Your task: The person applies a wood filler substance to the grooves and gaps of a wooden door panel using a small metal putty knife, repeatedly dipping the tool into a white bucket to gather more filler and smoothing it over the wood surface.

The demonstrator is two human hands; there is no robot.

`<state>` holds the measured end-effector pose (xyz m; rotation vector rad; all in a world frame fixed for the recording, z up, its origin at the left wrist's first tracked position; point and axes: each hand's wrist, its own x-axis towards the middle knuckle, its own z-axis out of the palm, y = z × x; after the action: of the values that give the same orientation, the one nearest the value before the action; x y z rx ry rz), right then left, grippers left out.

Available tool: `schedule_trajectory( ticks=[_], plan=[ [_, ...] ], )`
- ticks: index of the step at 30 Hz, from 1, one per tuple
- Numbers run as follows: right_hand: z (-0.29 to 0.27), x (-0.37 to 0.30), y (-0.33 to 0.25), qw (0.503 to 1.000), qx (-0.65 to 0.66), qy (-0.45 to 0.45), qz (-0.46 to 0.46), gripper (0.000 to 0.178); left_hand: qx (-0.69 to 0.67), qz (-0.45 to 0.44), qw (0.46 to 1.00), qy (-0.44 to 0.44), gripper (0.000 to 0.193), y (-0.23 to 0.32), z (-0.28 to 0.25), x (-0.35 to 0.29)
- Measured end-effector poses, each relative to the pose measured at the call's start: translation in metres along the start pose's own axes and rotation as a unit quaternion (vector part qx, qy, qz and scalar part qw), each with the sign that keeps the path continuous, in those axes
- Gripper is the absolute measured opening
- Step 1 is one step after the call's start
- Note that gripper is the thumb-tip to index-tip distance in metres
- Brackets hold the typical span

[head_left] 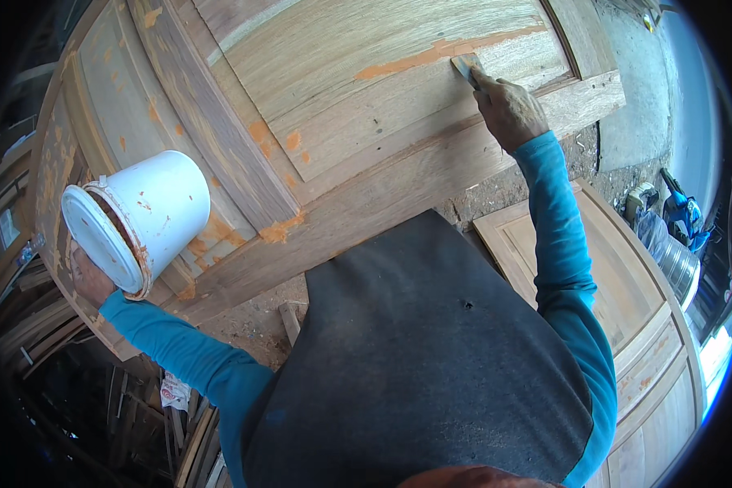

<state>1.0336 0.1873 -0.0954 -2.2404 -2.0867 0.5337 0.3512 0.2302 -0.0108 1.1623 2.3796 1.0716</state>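
My right hand (514, 112) grips a small flat putty knife (466, 67). Its blade touches the wooden door panel (333, 89) just below a long smear of orange filler (431, 58). At the left, my left hand (89, 281) is beside the lid end of a white bucket (159, 207); the bucket hides most of its fingers, so its hold is unclear. The bucket leans over the door, its white lid (98, 236) ajar and reddish-brown residue round the rim. More orange filler patches (281, 228) dot the frame and mouldings.
Another panelled wooden door (618, 268) lies at the right. Beyond it are a clear plastic-wrapped bundle (659, 256) and a blue item (687, 215). Wood strips (191, 443) pile up at the lower left. My dark apron (431, 358) fills the lower middle.
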Motion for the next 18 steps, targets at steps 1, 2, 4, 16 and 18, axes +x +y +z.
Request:
schedule_trajectory(
  ticks=[1,2,4,16,18],
  plan=[
    [0.013,-0.004,0.006,1.0,-0.009,0.002,0.001,0.037,0.002,0.001,1.0,-0.002,0.05,0.0,0.001,0.0],
    [0.015,-0.005,0.004,1.0,-0.016,0.009,0.0,0.036,0.004,0.005,1.0,-0.001,0.05,0.002,0.0,0.001],
    [0.002,-0.005,0.004,1.0,-0.002,-0.03,0.008,0.037,0.009,0.011,1.0,-0.002,0.05,0.002,-0.001,0.001],
    [-0.029,0.008,0.032,0.994,0.0,-0.093,-0.065,0.036,0.042,0.041,0.998,-0.015,0.052,0.005,0.0,0.006],
    [-0.031,-0.02,0.03,0.997,0.045,-0.01,-0.068,0.038,0.052,0.045,0.998,-0.014,0.053,0.004,-0.003,0.003]
  ],
)
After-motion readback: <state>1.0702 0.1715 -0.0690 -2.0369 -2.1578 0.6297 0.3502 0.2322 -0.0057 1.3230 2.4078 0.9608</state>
